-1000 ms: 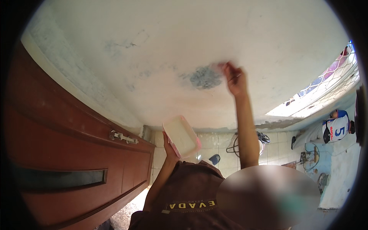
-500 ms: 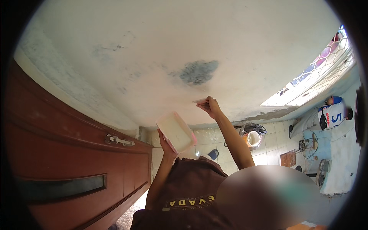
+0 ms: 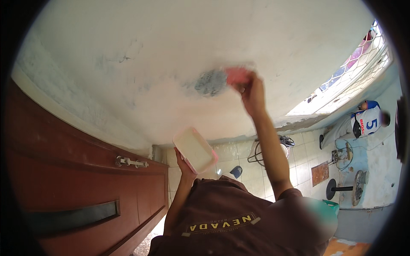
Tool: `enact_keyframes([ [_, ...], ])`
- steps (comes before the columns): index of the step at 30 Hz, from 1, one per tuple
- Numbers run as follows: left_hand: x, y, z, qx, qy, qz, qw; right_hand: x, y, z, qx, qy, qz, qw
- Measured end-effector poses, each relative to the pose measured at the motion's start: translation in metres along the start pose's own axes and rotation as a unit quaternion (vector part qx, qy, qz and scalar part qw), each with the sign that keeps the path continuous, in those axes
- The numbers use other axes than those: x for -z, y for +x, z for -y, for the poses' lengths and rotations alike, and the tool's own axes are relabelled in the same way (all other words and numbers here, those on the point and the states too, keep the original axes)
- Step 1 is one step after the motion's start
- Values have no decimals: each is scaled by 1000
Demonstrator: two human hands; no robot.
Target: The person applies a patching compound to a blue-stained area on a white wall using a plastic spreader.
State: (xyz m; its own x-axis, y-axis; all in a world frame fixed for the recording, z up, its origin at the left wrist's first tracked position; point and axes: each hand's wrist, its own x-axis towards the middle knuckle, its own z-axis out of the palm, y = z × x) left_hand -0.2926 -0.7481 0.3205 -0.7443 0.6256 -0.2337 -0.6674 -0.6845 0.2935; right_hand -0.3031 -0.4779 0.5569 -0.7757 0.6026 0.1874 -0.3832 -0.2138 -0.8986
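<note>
My left hand (image 3: pixel 185 166) grips the edge of a shallow rectangular tray (image 3: pixel 213 156) with a pink rim, tilted below the wall patch. Its inside looks pale; whether there is anything in it I cannot tell. Higher up, my right hand (image 3: pixel 253 96) holds a flat pink spreader (image 3: pixel 237 76), blurred by motion, at the right side of a dark grey patch (image 3: pixel 209 84) on the whitish wall (image 3: pixel 162 38). The spreader covers part of that patch. Fingers of the right hand are closed round its near edge.
A reddish-brown door (image 3: pixel 85 170) with a metal handle (image 3: pixel 131 162) stands at left. A grilled window (image 3: pixel 341 85) is at right, with another person (image 3: pixel 367 119) beyond. A blue slipper (image 3: pixel 236 171) lies on the tiled floor, near a partly hidden white bucket (image 3: pixel 284 149).
My right hand has swung up and slightly right, bringing the spreader from below the dark patch to its right side. The left hand and tray have barely moved.
</note>
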Motion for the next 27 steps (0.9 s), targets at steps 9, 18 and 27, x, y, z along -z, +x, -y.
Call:
enact_keyframes([
  [9, 27, 6, 1, 7, -6, 5, 1000, 55, 30, -175, -163, -79, -180, 967],
  [18, 24, -5, -3, 14, 21, -31, 999, -89, -19, -93, 98, -270, 88, 954],
  [27, 51, -9, -18, 24, 14, 49, 998, 95, 17, -142, -24, -445, -125, 886],
])
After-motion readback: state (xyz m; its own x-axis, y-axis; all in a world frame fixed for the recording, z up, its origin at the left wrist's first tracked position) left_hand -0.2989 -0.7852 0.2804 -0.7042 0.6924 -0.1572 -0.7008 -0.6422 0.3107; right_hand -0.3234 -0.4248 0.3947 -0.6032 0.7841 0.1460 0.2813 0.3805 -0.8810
